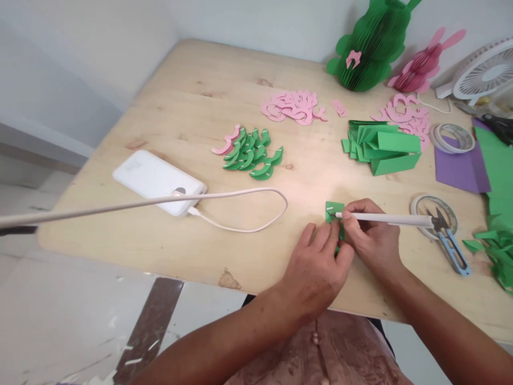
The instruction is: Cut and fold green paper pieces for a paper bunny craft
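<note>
A small green paper piece [329, 206] lies near the table's front edge, partly covered by my hands. My left hand [318, 262] presses on its lower part, fingers close together. In my right hand [372, 235] is a white pen [393, 218], its tip touching the green paper beside a small white strip. Beyond my hands sits a stack of folded green paper [385, 144]. To the left is a pile of curved green pieces [248, 152] with small white strips, next to a pink curved piece [228, 143].
A white power bank [158, 179] with a cable is at left. Blue snips [453, 250] lie over a tape roll [414, 206] at right, near green scraps [500, 256]. Pink cutouts [294, 107], a green paper figure [372, 48] and a fan [487, 72] stand farther back.
</note>
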`<state>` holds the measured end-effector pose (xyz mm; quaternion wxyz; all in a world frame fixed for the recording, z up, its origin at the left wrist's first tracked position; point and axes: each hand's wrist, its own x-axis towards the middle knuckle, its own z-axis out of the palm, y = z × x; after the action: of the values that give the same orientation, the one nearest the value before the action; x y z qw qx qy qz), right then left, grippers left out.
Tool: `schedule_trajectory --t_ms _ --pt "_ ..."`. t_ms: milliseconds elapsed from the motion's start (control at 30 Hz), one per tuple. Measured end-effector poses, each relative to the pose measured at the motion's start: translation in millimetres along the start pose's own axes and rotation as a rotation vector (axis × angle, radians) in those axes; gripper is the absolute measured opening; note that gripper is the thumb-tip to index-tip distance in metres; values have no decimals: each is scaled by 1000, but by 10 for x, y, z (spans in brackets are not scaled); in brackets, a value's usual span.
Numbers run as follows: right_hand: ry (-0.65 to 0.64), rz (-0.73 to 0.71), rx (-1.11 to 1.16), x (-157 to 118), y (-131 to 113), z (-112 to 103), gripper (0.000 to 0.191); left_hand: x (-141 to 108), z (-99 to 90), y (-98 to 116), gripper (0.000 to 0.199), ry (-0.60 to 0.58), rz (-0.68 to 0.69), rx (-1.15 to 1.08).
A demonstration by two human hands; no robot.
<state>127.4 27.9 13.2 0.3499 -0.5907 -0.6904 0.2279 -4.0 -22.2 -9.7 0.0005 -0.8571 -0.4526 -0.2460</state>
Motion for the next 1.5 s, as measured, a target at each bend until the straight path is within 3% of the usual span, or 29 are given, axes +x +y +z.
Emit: schedule_trajectory --t_ms 1500 --pt "-10 13 26 2 29 19 11 8 -6 0 15 -7 -1 18"
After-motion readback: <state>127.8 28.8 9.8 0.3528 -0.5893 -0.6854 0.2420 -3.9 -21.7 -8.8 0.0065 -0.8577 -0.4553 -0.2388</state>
